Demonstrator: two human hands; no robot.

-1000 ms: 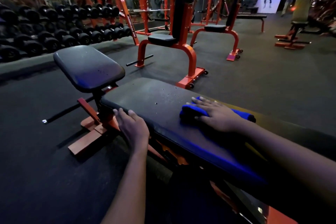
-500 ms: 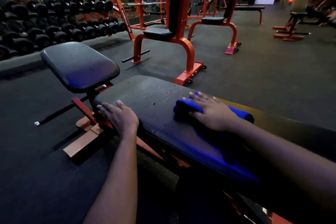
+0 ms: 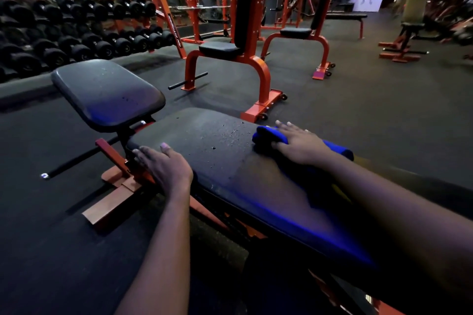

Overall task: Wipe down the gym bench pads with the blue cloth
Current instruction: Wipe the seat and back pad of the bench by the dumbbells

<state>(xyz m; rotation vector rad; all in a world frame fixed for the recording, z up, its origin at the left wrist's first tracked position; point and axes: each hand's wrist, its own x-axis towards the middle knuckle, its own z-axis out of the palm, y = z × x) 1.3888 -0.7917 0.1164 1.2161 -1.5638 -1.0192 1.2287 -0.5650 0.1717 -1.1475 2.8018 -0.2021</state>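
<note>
Both hands are lying flat, gripping nothing: left hand (image 3: 163, 169) is now bracing the long bench pad (image 3: 210, 146) end, right hand (image 3: 299, 146) is still pressing the blue cloth (image 3: 266, 135) beside unwiped droplets (image 3: 230, 133).

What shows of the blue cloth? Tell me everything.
The blue cloth is soft-looking bright fabric, bunched into a thick fold, lying on the long bench pad near its far edge. The right hand presses flat on its middle; its ends stick out past the fingers and beside the wrist.
</note>
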